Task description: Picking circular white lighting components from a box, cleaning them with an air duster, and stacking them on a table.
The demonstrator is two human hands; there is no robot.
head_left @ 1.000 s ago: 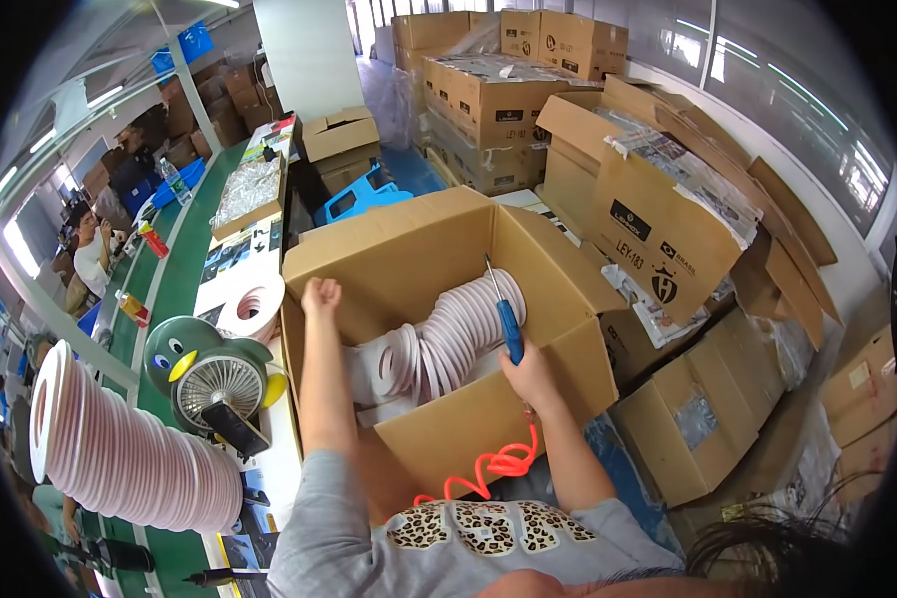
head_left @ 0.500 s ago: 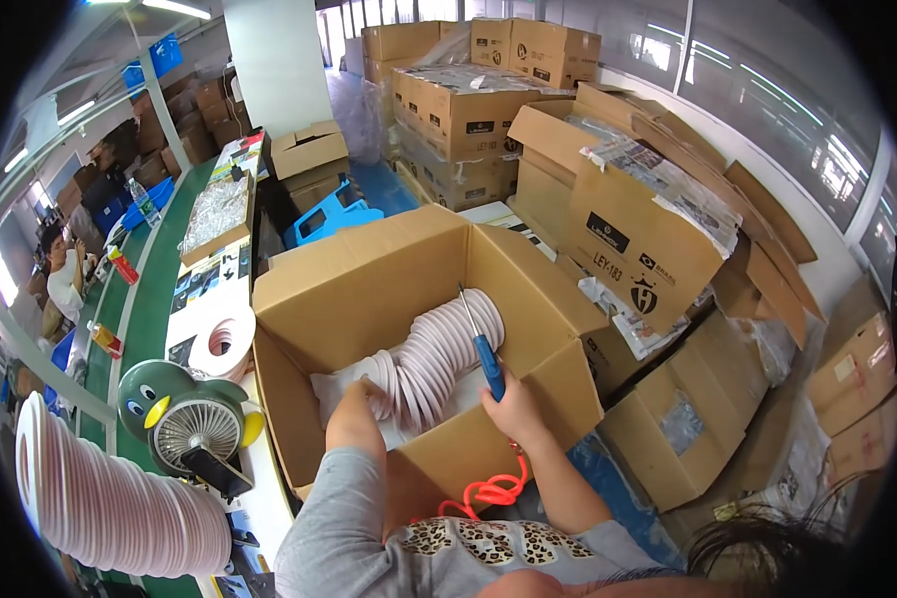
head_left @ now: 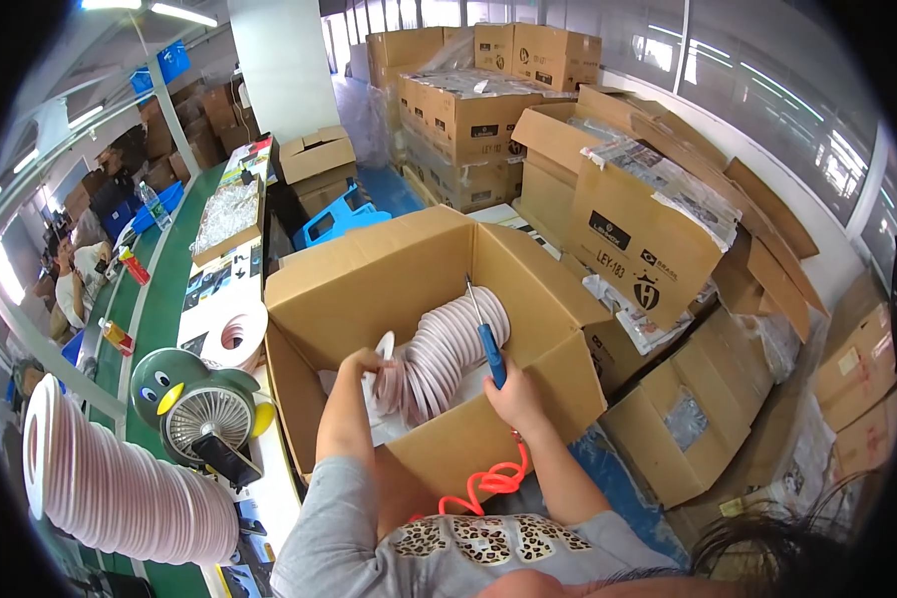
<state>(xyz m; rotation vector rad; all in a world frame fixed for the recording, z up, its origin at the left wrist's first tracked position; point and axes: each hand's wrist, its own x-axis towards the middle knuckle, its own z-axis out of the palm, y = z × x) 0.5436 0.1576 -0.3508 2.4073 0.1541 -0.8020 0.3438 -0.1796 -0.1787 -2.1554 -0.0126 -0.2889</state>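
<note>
A row of pale pink discs [head_left: 439, 361], standing on edge and curving like a ribbed tube, lies inside the open cardboard carton [head_left: 369, 274] directly in front of me, resting on white sheet material at its bottom. My left hand [head_left: 367, 364] reaches over the near wall and pinches the nearest discs at the left end of the row, fingers curled around their edges. My right hand [head_left: 513, 399] is wrapped in a fist around a blue-handled air tool [head_left: 488, 344], its thin metal nozzle pointing upward beside the right end of the row; an orange coiled hose [head_left: 488, 483] hangs from the handle, outside the carton's near wall. To the left, on the green workbench [head_left: 159, 309], a penguin-shaped desk fan [head_left: 201, 409] stands next to a single loose pink ring [head_left: 234, 337], and a long stack of pink discs [head_left: 120, 488] lies at the lower left. Stacked brown cartons [head_left: 658, 239] fill the right side. A seated person [head_left: 75, 279] is visible far left.
</note>
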